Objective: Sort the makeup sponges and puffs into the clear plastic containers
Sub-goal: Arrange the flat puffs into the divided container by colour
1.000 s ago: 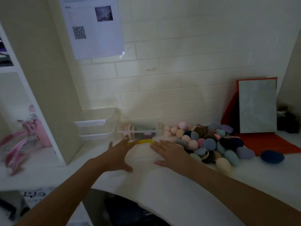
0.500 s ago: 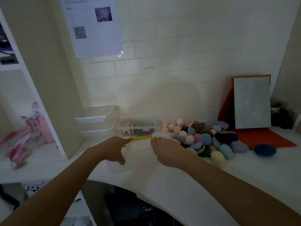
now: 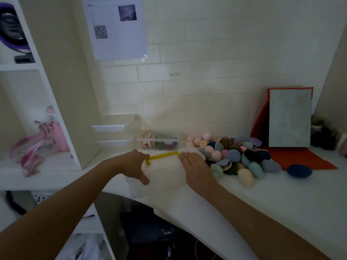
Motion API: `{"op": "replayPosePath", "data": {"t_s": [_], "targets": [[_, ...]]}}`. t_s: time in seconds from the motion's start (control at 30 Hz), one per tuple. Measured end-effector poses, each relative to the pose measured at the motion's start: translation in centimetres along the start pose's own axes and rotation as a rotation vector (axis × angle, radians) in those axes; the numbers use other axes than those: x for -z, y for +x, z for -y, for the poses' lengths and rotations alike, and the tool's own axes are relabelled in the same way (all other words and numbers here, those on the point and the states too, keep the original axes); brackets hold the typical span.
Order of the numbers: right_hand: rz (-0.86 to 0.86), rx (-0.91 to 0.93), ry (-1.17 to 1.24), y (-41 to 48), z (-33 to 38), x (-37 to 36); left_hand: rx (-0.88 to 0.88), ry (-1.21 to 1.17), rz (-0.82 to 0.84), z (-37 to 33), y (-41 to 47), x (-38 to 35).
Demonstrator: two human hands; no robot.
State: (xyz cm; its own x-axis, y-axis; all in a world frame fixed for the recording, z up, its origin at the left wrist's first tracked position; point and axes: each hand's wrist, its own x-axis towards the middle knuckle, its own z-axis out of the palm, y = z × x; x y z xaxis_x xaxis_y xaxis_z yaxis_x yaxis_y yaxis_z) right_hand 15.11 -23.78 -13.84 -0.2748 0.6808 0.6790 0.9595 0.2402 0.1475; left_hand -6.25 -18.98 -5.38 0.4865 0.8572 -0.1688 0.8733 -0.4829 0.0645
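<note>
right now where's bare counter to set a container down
Bare counter lies in front of the sponge pile, right of the right hand, to the near edge. Crowded along the wall, from the stacked containers to the red mat.

The left grip [image 3: 131, 164], flat a second ago, has curled onto the yellow handle's [image 3: 163, 155] left end.

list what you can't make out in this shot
Head view only:
Box under the right hand: overexposed, contents unreadable.
Left hand: its fingers are hidden behind it, so its grip on the yellow handle is unclear.
Small bin: contents blurred.
Wall sheet: print too small.
</note>
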Motion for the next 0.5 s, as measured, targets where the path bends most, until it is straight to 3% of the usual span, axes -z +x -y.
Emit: {"op": "replayPosePath", "data": {"t_s": [0.23, 0.5], "targets": [[0.064, -0.031, 0.060, -0.5, -0.1, -0.1, 0.031, 0.155, 0.007, -2.2, 0.2, -0.9], [0.033, -0.160, 0.178, -0.6, 0.7, 0.4, 0.059, 0.039, 0.005, -2.5, 0.8, -0.9]]}}
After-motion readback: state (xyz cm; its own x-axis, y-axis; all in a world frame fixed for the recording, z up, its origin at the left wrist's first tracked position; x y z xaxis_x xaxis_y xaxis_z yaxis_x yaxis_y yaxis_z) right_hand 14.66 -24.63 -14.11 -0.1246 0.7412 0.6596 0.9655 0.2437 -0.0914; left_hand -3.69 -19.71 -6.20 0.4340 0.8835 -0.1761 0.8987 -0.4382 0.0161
